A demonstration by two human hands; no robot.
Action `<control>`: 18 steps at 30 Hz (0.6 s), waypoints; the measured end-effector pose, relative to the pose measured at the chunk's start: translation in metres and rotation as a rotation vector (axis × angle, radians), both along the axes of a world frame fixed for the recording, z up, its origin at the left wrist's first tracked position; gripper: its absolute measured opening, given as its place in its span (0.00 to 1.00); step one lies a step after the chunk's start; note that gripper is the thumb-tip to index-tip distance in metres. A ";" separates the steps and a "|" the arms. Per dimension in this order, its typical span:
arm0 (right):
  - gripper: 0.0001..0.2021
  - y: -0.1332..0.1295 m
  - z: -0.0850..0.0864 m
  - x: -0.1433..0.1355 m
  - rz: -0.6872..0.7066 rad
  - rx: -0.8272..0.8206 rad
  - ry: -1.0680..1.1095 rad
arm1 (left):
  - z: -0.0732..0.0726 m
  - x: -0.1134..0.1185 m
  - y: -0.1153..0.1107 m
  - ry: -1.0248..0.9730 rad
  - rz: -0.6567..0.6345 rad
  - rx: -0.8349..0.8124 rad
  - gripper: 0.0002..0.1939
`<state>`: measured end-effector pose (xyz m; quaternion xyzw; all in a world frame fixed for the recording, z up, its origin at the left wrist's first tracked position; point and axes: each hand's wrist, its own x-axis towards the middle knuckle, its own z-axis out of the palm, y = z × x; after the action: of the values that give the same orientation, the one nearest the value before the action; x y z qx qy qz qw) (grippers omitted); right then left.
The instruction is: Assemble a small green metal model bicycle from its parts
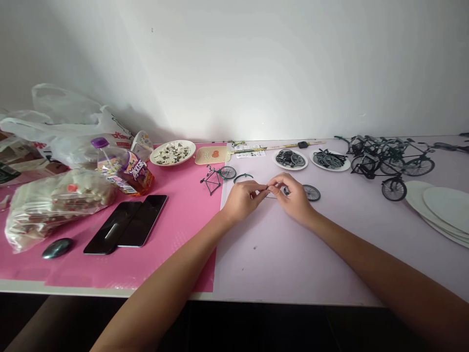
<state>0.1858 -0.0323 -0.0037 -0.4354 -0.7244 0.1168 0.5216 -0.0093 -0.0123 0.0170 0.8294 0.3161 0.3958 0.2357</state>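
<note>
My left hand (pixel 245 198) and my right hand (pixel 291 196) meet over the pale sheet, fingertips pinched together. Whatever lies between them is tiny and mostly hidden by the fingers. Just right of my right hand, a small black toy bicycle wheel (pixel 312 192) lies flat, and a thin part shows below the fingertips. Beyond my left hand rests a dark green curved piece (pixel 243 177), like a mudguard. Further left stands a toy bicycle frame (pixel 210 182) with one wheel (pixel 227 172) attached.
Two plates of dark bicycle parts (pixel 290 167) (pixel 331 167) stand at the back. Several toy bicycles (pixel 394 161) crowd the right, near stacked white plates (pixel 449 208). Leftward are a plate of pale pieces (pixel 173 162), a bottle (pixel 126 171), phones (pixel 141 222), a mouse (pixel 57 248) and bags (pixel 58 203).
</note>
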 end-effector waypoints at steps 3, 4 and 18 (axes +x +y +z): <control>0.06 0.001 -0.001 0.001 -0.007 -0.010 0.004 | 0.000 0.000 -0.001 0.049 0.010 0.033 0.12; 0.06 0.002 -0.001 0.001 -0.009 -0.007 0.008 | 0.000 0.000 -0.001 0.056 0.009 0.022 0.12; 0.05 0.014 -0.002 0.015 -0.086 0.122 -0.166 | -0.001 0.002 0.002 -0.034 0.101 -0.253 0.09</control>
<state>0.2009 -0.0185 -0.0058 -0.4416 -0.7517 0.0136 0.4896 -0.0069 -0.0100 0.0159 0.7692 0.4007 0.3782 0.3237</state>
